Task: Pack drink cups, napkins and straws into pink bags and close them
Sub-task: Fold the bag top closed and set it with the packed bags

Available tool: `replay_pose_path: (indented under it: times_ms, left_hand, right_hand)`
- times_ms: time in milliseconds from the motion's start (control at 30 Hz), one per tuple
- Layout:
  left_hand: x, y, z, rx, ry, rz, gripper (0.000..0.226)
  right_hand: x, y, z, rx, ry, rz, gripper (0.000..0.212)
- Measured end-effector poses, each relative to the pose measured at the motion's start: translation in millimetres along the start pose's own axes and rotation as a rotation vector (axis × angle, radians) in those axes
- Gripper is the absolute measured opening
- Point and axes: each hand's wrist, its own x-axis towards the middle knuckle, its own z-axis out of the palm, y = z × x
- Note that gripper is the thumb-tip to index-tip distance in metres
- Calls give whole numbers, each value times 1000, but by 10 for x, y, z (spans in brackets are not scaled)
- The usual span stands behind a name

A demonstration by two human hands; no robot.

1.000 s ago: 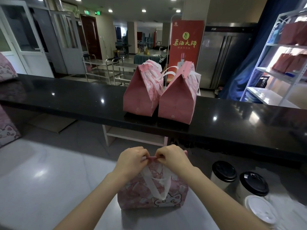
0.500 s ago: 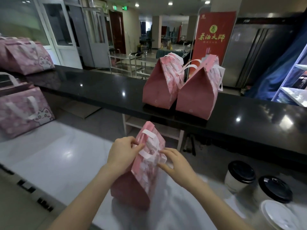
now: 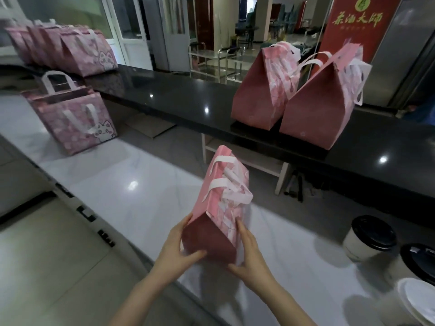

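Bag (image 3: 219, 208), pink, top folded shut with white handles lying flat on it, was held over the near edge of the white bench (image 3: 141, 184), with one end panel facing the camera. Could not tell whether its base touched the bench.

Left hand (image 3: 175, 252) was clamped on the bag: fingers along its left side, thumb across the near end panel. Right hand (image 3: 251, 257) was clamped on it as well: fingers flat up the right side, thumb at the near bottom corner. The hands were apart, with the bag between them.

Two closed bags (image 3: 256, 90) stood touching on the black bench (image 3: 188, 102) beyond. An open bag (image 3: 73, 121) stood at far left on the white bench; a row of bags (image 3: 66, 50) lay behind it.

Two cups (image 3: 369, 238) with black lids stood on the white bench to the right, well apart from the held bag. A white lid (image 3: 419, 302) lay just beside them.
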Motion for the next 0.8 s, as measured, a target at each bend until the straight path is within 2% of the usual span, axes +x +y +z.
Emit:
replay_pose_path:
  times_ms: [67, 133, 333, 533, 800]
  left_hand:
    - [-8, 29, 35, 40, 68, 99, 92]
    - [20, 90, 24, 27, 116, 173, 86]
    - [211, -92, -273, 98, 183, 150, 90]
    - [515, -132, -1056, 155, 220, 222, 90]
    - [1132, 135, -2164, 156, 256, 445, 87]
  right_hand:
    - [33, -50, 95, 27, 66, -6, 110]
    - [72, -111, 158, 29, 102, -8, 113]
    - [264, -462, 330, 0, 153, 4, 110]
    - [674, -1085, 656, 53, 229, -33, 108]
    - [1459, -1986, 841, 67, 348, -165, 104]
